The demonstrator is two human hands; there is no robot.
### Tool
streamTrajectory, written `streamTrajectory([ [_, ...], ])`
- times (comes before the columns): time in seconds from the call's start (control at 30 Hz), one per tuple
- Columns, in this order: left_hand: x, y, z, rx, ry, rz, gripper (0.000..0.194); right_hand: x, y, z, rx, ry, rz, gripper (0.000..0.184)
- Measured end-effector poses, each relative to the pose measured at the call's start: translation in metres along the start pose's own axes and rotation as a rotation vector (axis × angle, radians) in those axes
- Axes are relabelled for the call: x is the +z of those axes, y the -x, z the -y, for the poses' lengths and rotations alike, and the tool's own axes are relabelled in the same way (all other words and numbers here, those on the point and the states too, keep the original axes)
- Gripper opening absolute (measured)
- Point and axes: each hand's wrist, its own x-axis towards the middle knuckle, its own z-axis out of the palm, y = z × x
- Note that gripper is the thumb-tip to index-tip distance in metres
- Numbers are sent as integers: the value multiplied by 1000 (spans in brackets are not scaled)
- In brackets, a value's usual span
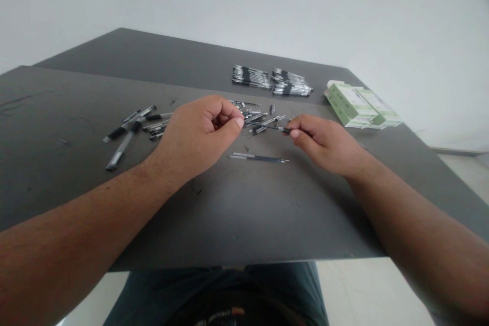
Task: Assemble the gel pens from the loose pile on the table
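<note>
Table, matte dark grey: runs past the frame at left and right; far side meets a pale wall.

Left hand, bare: back upward, fingers curled, thumb and forefinger pinching one end of the slim dark rod; other fingers mostly hidden.

Right hand, bare: reaching in from the right, thumb and forefinger closed on the rod's other end; remaining fingers tucked from view.

Boxes, green-and-white cardboard: beyond the right hand, side by side; print too small to read.

Bundles, clear pens with black grips: two groups near the far edge; exact count unclear.

Loose pens, clear and black: left of the left hand, which partly covers more pieces.

Pen parts, small, clear and dark: heaped behind the rod.

Refills, thin, dark-and-clear: lying nearer the wearer.

Rod, slim, dark: held between both hands above the table, ends covered by fingertips.
</note>
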Motion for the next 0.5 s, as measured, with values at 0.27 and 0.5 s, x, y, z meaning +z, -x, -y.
streamTrajectory([
  [0.27, -7, -5, 2, -32, 21, -128, 10, -10, -2, -13, 88, 40, 6, 23],
  [0.5, 7, -9, 19, 32, -173, 99, 12, -24, -7, -31, 226, 99, -107, 27],
])
